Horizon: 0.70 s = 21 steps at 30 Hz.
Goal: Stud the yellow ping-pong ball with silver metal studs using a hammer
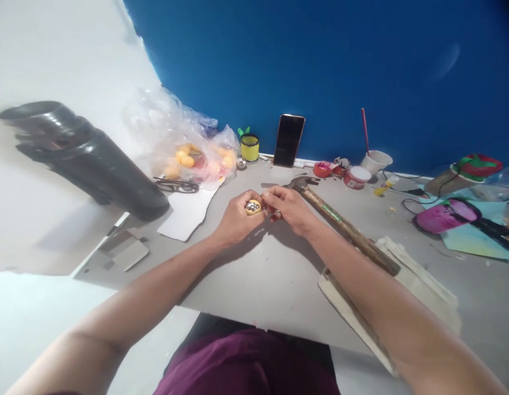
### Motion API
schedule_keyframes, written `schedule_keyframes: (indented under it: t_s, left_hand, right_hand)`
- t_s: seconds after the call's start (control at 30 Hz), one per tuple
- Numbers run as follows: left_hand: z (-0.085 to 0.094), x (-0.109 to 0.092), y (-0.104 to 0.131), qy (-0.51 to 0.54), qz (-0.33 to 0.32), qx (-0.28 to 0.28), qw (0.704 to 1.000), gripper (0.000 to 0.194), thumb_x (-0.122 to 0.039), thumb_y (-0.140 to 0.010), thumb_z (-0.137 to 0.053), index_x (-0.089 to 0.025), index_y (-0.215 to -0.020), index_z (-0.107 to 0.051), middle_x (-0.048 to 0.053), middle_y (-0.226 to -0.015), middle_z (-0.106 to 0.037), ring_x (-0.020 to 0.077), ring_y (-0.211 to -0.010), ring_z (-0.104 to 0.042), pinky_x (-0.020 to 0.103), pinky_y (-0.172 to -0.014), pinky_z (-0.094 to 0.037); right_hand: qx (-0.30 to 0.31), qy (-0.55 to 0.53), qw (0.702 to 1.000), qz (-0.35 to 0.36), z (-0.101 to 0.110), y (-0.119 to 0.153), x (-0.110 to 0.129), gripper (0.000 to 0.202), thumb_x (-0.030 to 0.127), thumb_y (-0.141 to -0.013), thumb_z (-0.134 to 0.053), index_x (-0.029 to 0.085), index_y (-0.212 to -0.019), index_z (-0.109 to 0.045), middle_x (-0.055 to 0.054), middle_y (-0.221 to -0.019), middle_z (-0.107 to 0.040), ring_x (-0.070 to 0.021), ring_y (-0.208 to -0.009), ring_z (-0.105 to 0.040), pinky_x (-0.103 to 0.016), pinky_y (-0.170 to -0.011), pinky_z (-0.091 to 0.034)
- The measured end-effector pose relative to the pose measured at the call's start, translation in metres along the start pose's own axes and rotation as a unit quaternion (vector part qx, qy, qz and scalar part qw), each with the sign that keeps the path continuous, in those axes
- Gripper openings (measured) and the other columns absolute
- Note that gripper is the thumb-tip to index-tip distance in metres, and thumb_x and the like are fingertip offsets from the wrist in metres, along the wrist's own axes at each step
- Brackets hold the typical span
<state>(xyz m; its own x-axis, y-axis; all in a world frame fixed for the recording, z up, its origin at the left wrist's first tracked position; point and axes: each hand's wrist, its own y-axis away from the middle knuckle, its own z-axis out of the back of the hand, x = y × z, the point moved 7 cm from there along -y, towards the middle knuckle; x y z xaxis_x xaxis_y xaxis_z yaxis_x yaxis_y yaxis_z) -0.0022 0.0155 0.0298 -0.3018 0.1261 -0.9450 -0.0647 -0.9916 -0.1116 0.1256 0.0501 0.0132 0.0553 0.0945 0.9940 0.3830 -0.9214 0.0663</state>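
Note:
Over the middle of the table, my left hand (240, 216) is closed around a small round yellow piece (253, 207) with shiny silver domes showing on its top. Right beside it, my right hand (287, 207) has its thumb and fingers pinched together. Whatever sits between those fingertips is too small to make out. A claw hammer (340, 219) with a worn wooden handle lies just to the right of my right hand, its head near the knuckles. Part of the handle passes close to my right forearm.
A dark cylinder (93, 164) leans at left near folded glasses (178, 185) and white paper (190, 211). Behind are a plastic bag (172, 131), a yellow cup (250, 148) and a phone (289, 140). Paint pots (357, 177), a white cup (376, 160) and cloth (423, 280) occupy the right.

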Motion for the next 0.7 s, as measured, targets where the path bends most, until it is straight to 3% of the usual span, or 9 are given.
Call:
schedule_keyframes:
  t_s: [0.17, 0.33, 0.4, 0.57, 0.7]
  left_hand:
    - [-0.01, 0.011, -0.003, 0.2, 0.048, 0.089, 0.975, 0.022, -0.027, -0.076, -0.066, -0.018, -0.096, -0.06, -0.004, -0.068, -0.056, 0.0109, -0.058, -0.051, 0.025, -0.058, -0.04]
    - [-0.01, 0.02, -0.009, 0.353, 0.094, 0.086, 0.927, 0.041, -0.024, -0.077, -0.071, -0.018, -0.115, -0.057, -0.003, -0.075, -0.062, 0.0129, -0.065, -0.059, 0.027, -0.064, -0.045]
    - [-0.008, 0.022, -0.011, 0.37, 0.097, 0.07, 0.921, 0.043, -0.025, -0.077, -0.075, -0.017, -0.116, -0.058, -0.001, -0.077, -0.064, 0.013, -0.067, -0.06, 0.027, -0.066, -0.047]
    - [-0.004, 0.024, -0.012, 0.38, 0.091, 0.048, 0.919, 0.048, -0.033, -0.074, -0.086, -0.017, -0.112, -0.062, 0.003, -0.087, -0.071, 0.015, -0.074, -0.064, 0.027, -0.069, -0.051]
    - [-0.004, 0.02, -0.011, 0.401, 0.084, 0.059, 0.91, 0.042, -0.046, -0.083, -0.078, -0.015, -0.11, -0.067, 0.007, -0.1, -0.072, 0.0164, -0.081, -0.066, 0.031, -0.075, -0.055]
  right_hand:
    - [-0.048, 0.024, 0.998, 0.019, 0.011, -0.003, 0.002, 0.052, 0.069, -0.065, -0.078, 0.021, -0.072, -0.059, 0.004, -0.062, -0.054, -0.0113, -0.058, -0.052, -0.022, -0.049, -0.046]
    - [-0.083, 0.118, 0.986, 0.086, 0.013, 0.0, 0.011, 0.038, 0.055, -0.075, -0.074, 0.02, -0.084, -0.063, 0.002, -0.07, -0.062, -0.0147, -0.065, -0.058, -0.027, -0.059, -0.05]
    - [-0.09, 0.203, 0.964, 0.146, 0.008, 0.004, 0.02, 0.035, 0.048, -0.075, -0.077, 0.02, -0.094, -0.066, -0.001, -0.083, -0.069, -0.0185, -0.079, -0.063, -0.032, -0.072, -0.053]
    - [-0.074, 0.41, 0.868, 0.271, -0.011, 0.012, 0.025, 0.039, 0.038, -0.077, -0.083, 0.023, -0.111, -0.071, -0.009, -0.111, -0.071, -0.0289, -0.109, -0.058, -0.044, -0.097, -0.046]
    - [-0.106, 0.404, 0.863, 0.285, -0.004, 0.01, 0.022, 0.035, 0.038, -0.084, -0.079, 0.026, -0.116, -0.074, -0.009, -0.115, -0.071, -0.0296, -0.111, -0.057, -0.043, -0.097, -0.047]
